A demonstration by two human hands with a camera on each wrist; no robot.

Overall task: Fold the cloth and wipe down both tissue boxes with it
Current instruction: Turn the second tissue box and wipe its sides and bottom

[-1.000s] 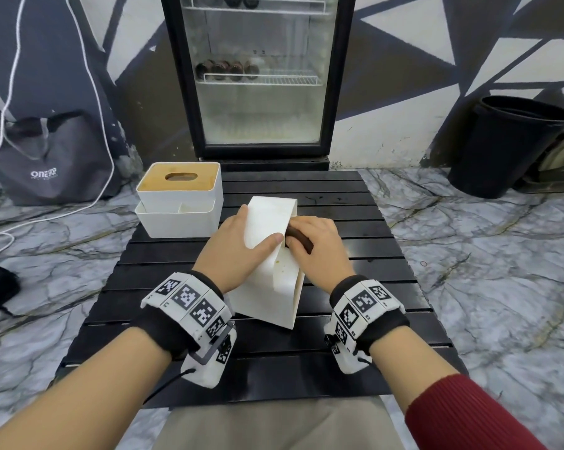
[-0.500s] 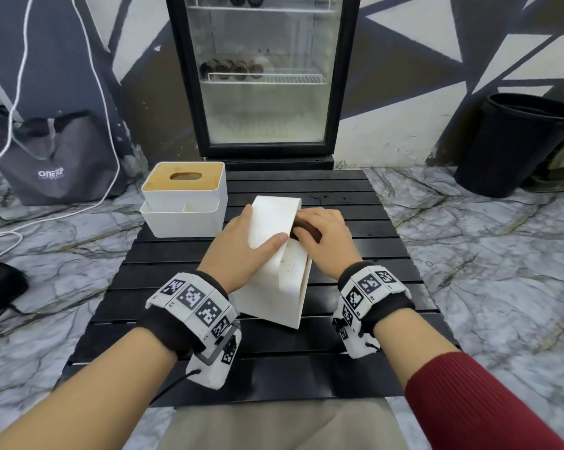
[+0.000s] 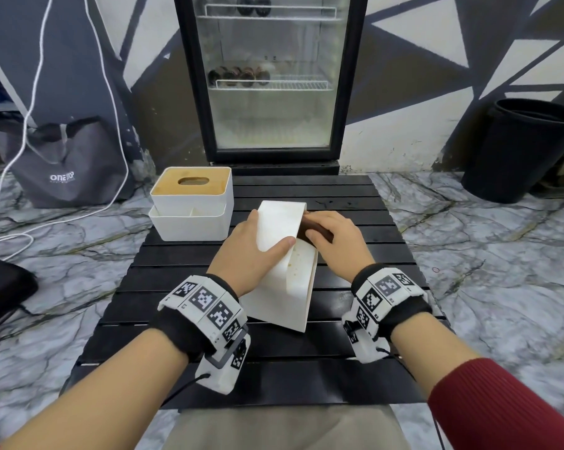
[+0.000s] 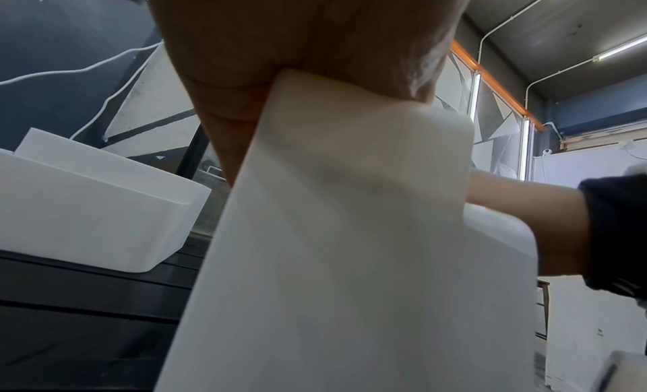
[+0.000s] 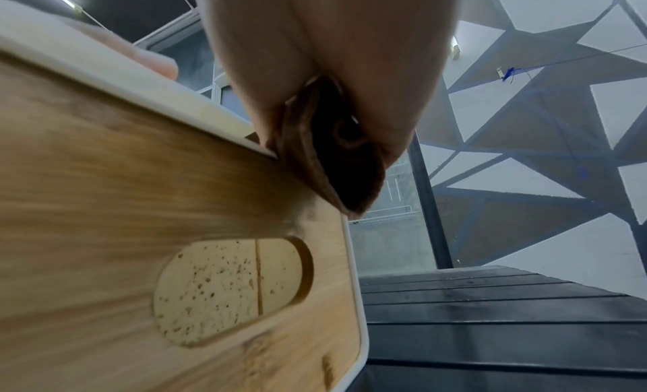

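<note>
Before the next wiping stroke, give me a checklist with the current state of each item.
1. Tipped tissue box steadied: ok, the left hand holds its white side, thumb across the top.
2. Cloth in hand: ok, the right hand grips the folded brown cloth.
3. Cloth touching the box: ok, it presses on the wooden lid near the upper edge.
4. Lid fully wiped: cannot tell.
5. Second tissue box within reach: ok, it stands upright on the table, beside the left hand.
6. Second box wiped: cannot tell.
</note>
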